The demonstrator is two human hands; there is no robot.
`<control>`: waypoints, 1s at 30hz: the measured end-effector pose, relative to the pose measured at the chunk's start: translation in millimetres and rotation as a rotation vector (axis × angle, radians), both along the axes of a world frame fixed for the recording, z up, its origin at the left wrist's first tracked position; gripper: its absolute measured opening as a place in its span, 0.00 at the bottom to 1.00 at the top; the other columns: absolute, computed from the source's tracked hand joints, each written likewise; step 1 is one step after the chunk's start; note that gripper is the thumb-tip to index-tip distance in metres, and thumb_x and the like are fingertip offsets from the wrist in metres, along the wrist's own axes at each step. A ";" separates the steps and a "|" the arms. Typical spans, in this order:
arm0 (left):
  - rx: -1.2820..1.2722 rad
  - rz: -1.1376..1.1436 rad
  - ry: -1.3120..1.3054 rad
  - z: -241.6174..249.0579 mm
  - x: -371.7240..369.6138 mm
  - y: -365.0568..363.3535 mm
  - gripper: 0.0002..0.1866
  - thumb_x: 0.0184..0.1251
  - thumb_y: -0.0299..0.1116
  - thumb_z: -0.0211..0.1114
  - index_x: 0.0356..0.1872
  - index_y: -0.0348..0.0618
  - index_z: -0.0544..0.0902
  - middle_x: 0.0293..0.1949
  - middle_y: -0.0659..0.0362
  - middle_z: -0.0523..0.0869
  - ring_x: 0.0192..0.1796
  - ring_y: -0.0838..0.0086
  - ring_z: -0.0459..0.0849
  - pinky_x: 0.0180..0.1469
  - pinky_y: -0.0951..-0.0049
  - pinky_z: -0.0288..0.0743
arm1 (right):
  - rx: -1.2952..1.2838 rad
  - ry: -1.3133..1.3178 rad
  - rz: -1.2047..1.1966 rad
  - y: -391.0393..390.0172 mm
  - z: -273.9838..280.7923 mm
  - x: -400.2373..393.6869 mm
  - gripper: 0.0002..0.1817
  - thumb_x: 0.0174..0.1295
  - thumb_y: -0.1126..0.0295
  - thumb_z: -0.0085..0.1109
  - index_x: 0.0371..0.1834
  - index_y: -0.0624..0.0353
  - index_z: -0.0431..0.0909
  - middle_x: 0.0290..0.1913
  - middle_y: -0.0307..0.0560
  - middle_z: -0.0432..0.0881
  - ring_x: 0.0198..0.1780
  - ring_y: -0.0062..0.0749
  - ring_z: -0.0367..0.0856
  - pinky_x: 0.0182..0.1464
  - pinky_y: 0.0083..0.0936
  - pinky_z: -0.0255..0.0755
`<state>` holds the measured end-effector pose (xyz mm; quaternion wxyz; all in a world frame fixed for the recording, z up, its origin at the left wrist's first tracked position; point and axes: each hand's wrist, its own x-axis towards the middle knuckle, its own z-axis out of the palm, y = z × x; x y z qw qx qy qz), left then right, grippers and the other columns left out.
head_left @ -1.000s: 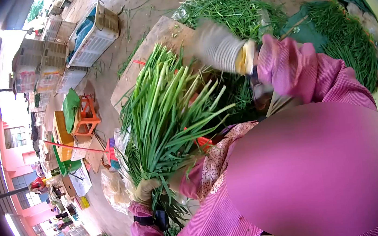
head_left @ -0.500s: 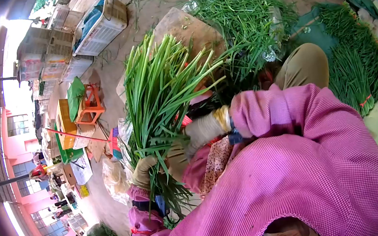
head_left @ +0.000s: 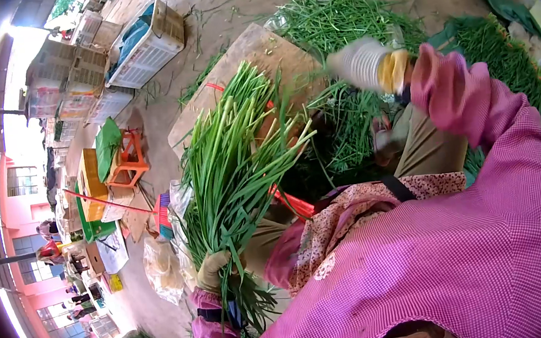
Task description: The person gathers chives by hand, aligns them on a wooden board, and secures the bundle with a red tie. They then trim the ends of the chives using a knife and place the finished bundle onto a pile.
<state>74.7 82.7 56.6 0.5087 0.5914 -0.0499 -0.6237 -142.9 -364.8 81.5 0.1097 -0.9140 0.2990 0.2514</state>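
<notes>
My left hand [head_left: 214, 271], in a pale glove, is closed around the leafy end of a big bunch of garlic chives [head_left: 232, 153]. Their pale cut ends fan out up and to the right, above a wooden board [head_left: 263, 46]. My right hand [head_left: 360, 64], gloved and smeared by motion, is out to the right, over the edge of a heap of loose green leaves [head_left: 347, 23]. Its fingers cannot be made out. A red strip-like thing [head_left: 293, 201] shows by my lap, partly hidden by the bunch.
More chives [head_left: 494, 53] lie on green cloth at the far right. An orange stool [head_left: 128, 160], a broom [head_left: 163, 214] and a clear plastic bag [head_left: 162, 268] are on the floor to the left. White crates [head_left: 150, 46] stand farther back. Other people are in the distance.
My right hand has left the bunch and swung up and right to the leaf heap. My left hand has shifted slightly down, still holding the chives, uncovering more of the board.
</notes>
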 end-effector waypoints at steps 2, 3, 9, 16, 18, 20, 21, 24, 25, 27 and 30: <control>-0.006 0.000 0.019 -2.5 0.4 1.6 0.23 0.50 0.45 0.75 0.37 0.36 0.80 0.24 0.58 0.79 0.23 0.75 0.75 0.23 0.77 0.65 | 0.077 -0.130 -0.075 -16.8 -1.1 6.8 0.21 0.71 0.55 0.49 0.58 0.57 0.79 0.37 0.52 0.86 0.35 0.42 0.86 0.44 0.41 0.80; -0.033 -0.067 0.005 -3.6 0.5 0.7 0.22 0.53 0.47 0.74 0.36 0.38 0.80 0.22 0.61 0.75 0.21 0.77 0.71 0.23 0.77 0.61 | 0.159 -0.258 -0.151 -21.5 -3.8 7.2 0.22 0.72 0.53 0.48 0.57 0.57 0.78 0.33 0.51 0.85 0.31 0.40 0.85 0.38 0.38 0.80; 0.049 -0.090 -0.076 15.4 -18.4 -19.7 0.20 0.53 0.43 0.71 0.33 0.33 0.81 0.24 0.59 0.78 0.23 0.76 0.72 0.24 0.76 0.61 | 0.576 -0.472 0.060 57.3 3.9 45.0 0.41 0.54 0.29 0.58 0.37 0.66 0.85 0.33 0.61 0.84 0.40 0.53 0.85 0.46 0.40 0.76; 0.079 -0.091 -0.098 12.2 -18.2 -15.6 0.21 0.54 0.45 0.71 0.34 0.33 0.81 0.24 0.59 0.78 0.23 0.76 0.72 0.24 0.77 0.61 | 0.015 -0.339 0.421 51.3 -18.2 55.3 0.16 0.61 0.67 0.55 0.51 0.57 0.80 0.37 0.55 0.86 0.41 0.50 0.86 0.44 0.40 0.81; -0.010 -0.148 0.024 5.6 -12.2 -10.4 0.23 0.54 0.47 0.72 0.34 0.34 0.81 0.23 0.59 0.77 0.22 0.76 0.71 0.24 0.77 0.61 | -0.183 -0.426 0.382 4.6 -44.0 46.4 0.15 0.64 0.67 0.53 0.51 0.59 0.80 0.38 0.55 0.85 0.39 0.46 0.87 0.43 0.39 0.81; 0.023 -0.146 0.024 6.7 -10.0 -8.8 0.24 0.50 0.48 0.75 0.37 0.36 0.81 0.24 0.59 0.79 0.22 0.75 0.73 0.24 0.76 0.63 | -0.205 -0.365 0.195 -37.7 -27.7 30.5 0.17 0.65 0.70 0.54 0.56 0.61 0.79 0.42 0.56 0.86 0.39 0.46 0.87 0.41 0.35 0.83; 0.059 -0.140 0.021 7.4 -9.3 -7.0 0.27 0.47 0.49 0.79 0.39 0.38 0.80 0.25 0.58 0.80 0.22 0.74 0.76 0.23 0.76 0.66 | -0.404 -0.327 0.149 -60.8 -26.9 21.4 0.17 0.65 0.70 0.53 0.56 0.61 0.79 0.40 0.58 0.86 0.38 0.47 0.87 0.40 0.38 0.83; 0.038 -0.147 0.008 -1.0 -4.0 2.2 0.27 0.47 0.50 0.78 0.37 0.38 0.81 0.23 0.59 0.80 0.22 0.74 0.76 0.23 0.76 0.66 | -0.412 -0.240 -0.192 -137.0 -51.1 -3.3 0.29 0.63 0.55 0.61 0.64 0.59 0.71 0.50 0.57 0.85 0.45 0.49 0.87 0.46 0.46 0.81; 0.036 -0.149 0.006 -2.9 -2.4 3.4 0.27 0.47 0.50 0.78 0.37 0.38 0.81 0.23 0.59 0.80 0.22 0.74 0.76 0.23 0.76 0.66 | -0.440 -0.231 -0.165 -123.8 -49.1 -9.9 0.35 0.61 0.50 0.61 0.66 0.61 0.68 0.50 0.56 0.85 0.45 0.49 0.87 0.47 0.46 0.81; 0.011 -0.138 0.012 -6.8 -0.8 4.9 0.27 0.47 0.50 0.78 0.37 0.38 0.81 0.23 0.59 0.80 0.22 0.74 0.76 0.23 0.76 0.65 | -0.393 -0.395 -0.089 -89.7 -54.8 -19.0 0.35 0.58 0.45 0.61 0.59 0.63 0.73 0.49 0.57 0.84 0.50 0.51 0.84 0.48 0.42 0.79; -0.027 -0.162 -0.001 -12.1 2.7 3.4 0.26 0.47 0.50 0.78 0.37 0.37 0.81 0.24 0.58 0.81 0.22 0.74 0.76 0.22 0.76 0.65 | 0.615 -0.664 0.286 -41.0 -71.5 -5.4 0.31 0.65 0.42 0.55 0.51 0.61 0.82 0.40 0.53 0.87 0.42 0.38 0.86 0.50 0.34 0.77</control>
